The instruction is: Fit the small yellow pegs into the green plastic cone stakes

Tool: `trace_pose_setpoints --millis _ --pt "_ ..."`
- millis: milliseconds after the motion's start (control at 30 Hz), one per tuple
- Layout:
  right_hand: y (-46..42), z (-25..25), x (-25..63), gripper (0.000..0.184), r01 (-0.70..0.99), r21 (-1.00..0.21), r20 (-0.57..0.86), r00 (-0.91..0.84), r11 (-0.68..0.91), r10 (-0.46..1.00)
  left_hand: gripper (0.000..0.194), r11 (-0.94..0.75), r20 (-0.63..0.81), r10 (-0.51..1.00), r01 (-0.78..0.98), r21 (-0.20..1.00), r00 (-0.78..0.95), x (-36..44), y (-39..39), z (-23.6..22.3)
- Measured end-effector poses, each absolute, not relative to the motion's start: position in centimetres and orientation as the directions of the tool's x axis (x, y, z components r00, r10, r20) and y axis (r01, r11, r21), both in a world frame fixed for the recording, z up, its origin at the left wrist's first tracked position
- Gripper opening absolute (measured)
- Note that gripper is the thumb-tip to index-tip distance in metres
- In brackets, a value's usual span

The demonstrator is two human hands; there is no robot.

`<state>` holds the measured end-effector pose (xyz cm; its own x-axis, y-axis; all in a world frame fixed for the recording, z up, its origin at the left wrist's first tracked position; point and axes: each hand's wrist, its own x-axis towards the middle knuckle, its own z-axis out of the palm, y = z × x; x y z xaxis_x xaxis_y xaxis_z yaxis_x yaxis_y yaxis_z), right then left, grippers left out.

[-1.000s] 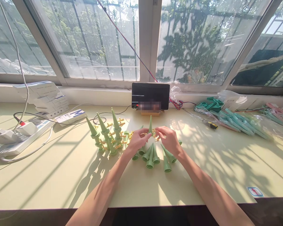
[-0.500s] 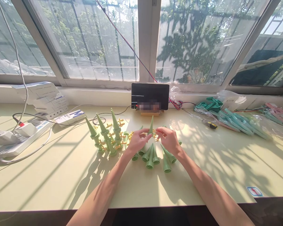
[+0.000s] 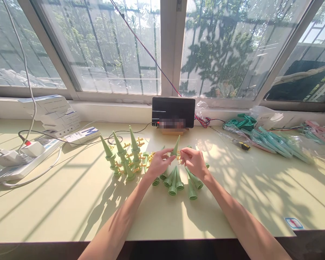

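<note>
Pinched in the fingers of my left hand (image 3: 160, 162) is a green cone-shaped plastic watering spike (image 3: 176, 146), its point up and leaning a little right. Close on its right, my right hand (image 3: 193, 161) has thumb and fingertips pressed together; what they hold is too small to make out, though yellow bits show near them. Below the hands, several loose green spikes (image 3: 172, 187) lie with their open threaded ends towards me. To the left stand several upright spikes (image 3: 121, 146) fitted with yellow valve pieces (image 3: 137, 168). My hands partly hide more small yellow parts behind them.
A dark tablet (image 3: 173, 112) stands at the back by the window. White boxes (image 3: 54, 115) and a power strip (image 3: 40, 153) with cables are on the left. Bagged teal pieces (image 3: 273, 142) and a black-and-yellow tool (image 3: 243, 145) lie on the right.
The spike in my left hand has tipped from nearly upright to leaning right. My right fingers have closed more tightly beside it. The view has shifted slightly.
</note>
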<state>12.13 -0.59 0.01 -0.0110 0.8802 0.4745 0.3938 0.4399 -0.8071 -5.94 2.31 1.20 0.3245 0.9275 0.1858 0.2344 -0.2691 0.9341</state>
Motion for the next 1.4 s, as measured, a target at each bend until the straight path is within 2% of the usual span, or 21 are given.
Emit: trace_pose_setpoints --millis 300,667,933,1167,1300,1400 --pt "-0.6 -0.1 12.0 0.032 0.333 -0.846 0.436 -0.017 0.417 0.9 0.043 -0.294 0.197 0.923 0.274 0.916 0.33 -5.8 2.5 0.5" --pt "-0.3 -0.1 12.4 0.029 0.58 -0.694 0.499 -0.038 0.425 0.866 0.043 -0.206 0.121 0.945 0.265 0.942 0.304 -5.7 2.2 1.2" --pt "-0.4 -0.4 12.4 0.032 0.586 -0.701 0.483 -0.031 0.407 0.875 0.044 -0.261 0.175 0.935 0.264 0.928 0.31 -5.7 2.2 0.7" --pt "-0.8 0.3 12.1 0.039 0.465 -0.82 0.382 0.013 0.333 0.924 0.04 -0.331 0.231 0.911 0.27 0.904 0.342 -5.8 2.4 0.7" --pt "-0.7 0.6 12.0 0.044 0.253 -0.948 0.204 0.017 0.193 0.979 0.036 -0.378 0.276 0.886 0.237 0.895 0.372 -5.7 2.5 0.7" --pt "-0.6 0.8 12.1 0.043 0.057 -0.996 0.072 -0.041 0.074 0.997 0.034 -0.391 0.288 0.878 0.224 0.893 0.382 -5.7 2.6 0.6"
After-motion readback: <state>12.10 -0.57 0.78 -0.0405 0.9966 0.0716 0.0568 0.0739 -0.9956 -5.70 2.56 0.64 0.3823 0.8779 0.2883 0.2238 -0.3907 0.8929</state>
